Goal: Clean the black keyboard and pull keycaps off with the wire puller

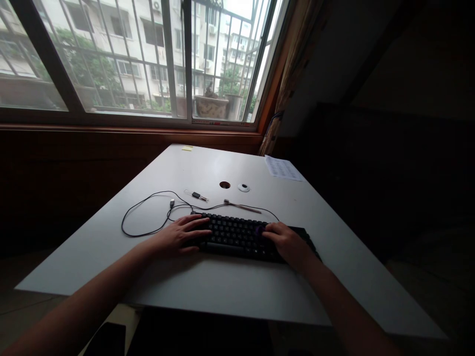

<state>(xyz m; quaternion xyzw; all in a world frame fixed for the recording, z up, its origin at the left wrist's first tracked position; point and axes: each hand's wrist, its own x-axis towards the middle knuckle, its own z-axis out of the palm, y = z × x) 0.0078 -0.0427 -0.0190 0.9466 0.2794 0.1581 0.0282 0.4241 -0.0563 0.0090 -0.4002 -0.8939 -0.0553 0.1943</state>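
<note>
A black keyboard (232, 232) lies on the white table, roughly level with its front edge. My left hand (183, 233) rests flat on the keyboard's left end, fingers stretched out and spread over the keys. Over the right part of the keys, my right hand (284, 241) has its thumb and fingers pinched together. A small dark purple spot (259, 231) shows at those fingertips; whether it is a keycap or part of the keyboard is unclear. Behind the keyboard lie a keycap puller (196, 196) with wire loops and a thin brush (245, 206).
A black cable (124, 217) loops across the white table (222, 287) at the left, its USB plug (171, 203) lying loose. Farther back are a round hole (224, 185), a white ring cover (244, 188), a printed paper sheet (284, 168) and a yellow note (187, 148).
</note>
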